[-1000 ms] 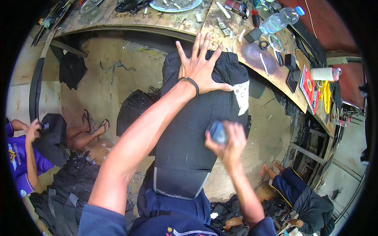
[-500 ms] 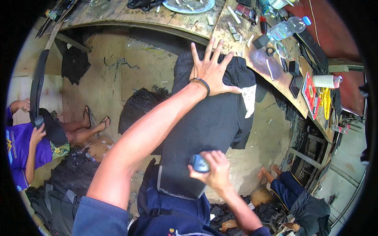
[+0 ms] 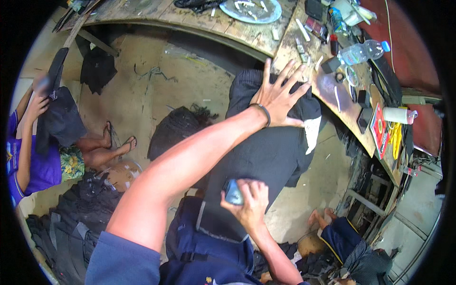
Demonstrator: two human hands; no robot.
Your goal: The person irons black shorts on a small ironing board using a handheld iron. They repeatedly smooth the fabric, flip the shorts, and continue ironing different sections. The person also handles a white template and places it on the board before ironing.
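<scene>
My left hand (image 3: 279, 96), fingers spread and a dark band on its wrist, presses flat on the top end of a black garment (image 3: 266, 156) that hangs from the edge of a wooden workbench (image 3: 199, 23) down onto my lap. My right hand (image 3: 247, 204) rests on the lower part of the same garment and grips a small blue-grey object (image 3: 232, 192), which its fingers partly hide.
The bench carries a round metal tray (image 3: 247, 9), a plastic bottle (image 3: 363, 50), a white cup (image 3: 396, 115) and small tools. A seated person in a purple shirt (image 3: 28, 156) holds dark cloth at left. Dark garments (image 3: 71, 223) are piled on the floor.
My right hand with the small object has slid down the garment toward my lap. My left hand has stayed pressed on the garment's top.
</scene>
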